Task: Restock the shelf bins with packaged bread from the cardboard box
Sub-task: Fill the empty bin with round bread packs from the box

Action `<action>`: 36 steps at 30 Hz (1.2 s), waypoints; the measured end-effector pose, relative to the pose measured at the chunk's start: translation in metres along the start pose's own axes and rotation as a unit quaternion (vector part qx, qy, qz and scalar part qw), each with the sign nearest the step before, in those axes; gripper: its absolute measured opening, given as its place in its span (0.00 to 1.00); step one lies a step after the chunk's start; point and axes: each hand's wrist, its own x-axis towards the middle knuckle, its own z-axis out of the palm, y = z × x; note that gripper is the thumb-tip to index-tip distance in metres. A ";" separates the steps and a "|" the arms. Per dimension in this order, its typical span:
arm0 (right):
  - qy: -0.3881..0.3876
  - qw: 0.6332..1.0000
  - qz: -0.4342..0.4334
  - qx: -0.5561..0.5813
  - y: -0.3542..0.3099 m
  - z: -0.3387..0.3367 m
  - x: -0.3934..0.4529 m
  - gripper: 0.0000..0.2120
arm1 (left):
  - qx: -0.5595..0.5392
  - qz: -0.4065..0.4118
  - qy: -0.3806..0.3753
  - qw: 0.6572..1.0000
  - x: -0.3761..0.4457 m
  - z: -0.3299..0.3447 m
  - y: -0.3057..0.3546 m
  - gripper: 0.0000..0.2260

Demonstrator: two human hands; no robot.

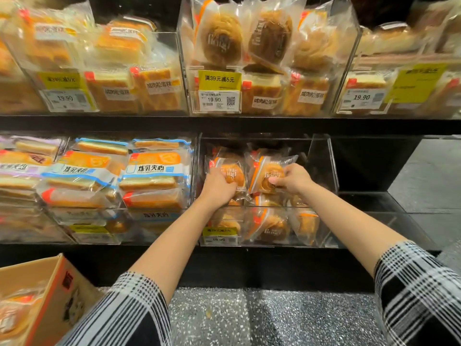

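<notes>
Both my arms reach into a clear acrylic bin point(321, 166) on the lower shelf. My left hand point(218, 184) grips a packaged round bun point(233, 172) standing on the pile at the bin's left. My right hand point(294, 179) pinches the lower edge of a second packaged bun point(265, 174) upright beside it. More bun packs point(268, 227) lie underneath, seen through the bin's front wall. The cardboard box point(53, 293) stands open at the bottom left with packaged bread point(15, 313) inside.
To the left, bins hold blue-labelled sandwich bread point(152, 176). The upper shelf carries bins of cake slices point(154, 88) and round buns point(223, 38) with price tags point(216, 100). A black shelf edge point(224, 123) runs between the rows. The speckled floor point(262, 318) lies below.
</notes>
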 end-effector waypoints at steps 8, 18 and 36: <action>0.061 0.993 0.045 -0.095 -0.018 0.004 -0.020 0.37 | 0.078 0.032 -0.045 0.995 -0.016 -0.002 0.000 0.32; 0.203 0.974 -0.070 -0.076 -0.041 -0.004 -0.068 0.27 | 0.013 0.208 -0.018 0.978 -0.080 -0.049 -0.012 0.15; -0.364 0.853 -0.354 -0.122 -0.150 0.163 -0.223 0.07 | 0.130 0.075 -0.133 0.980 -0.213 -0.215 -0.170 0.07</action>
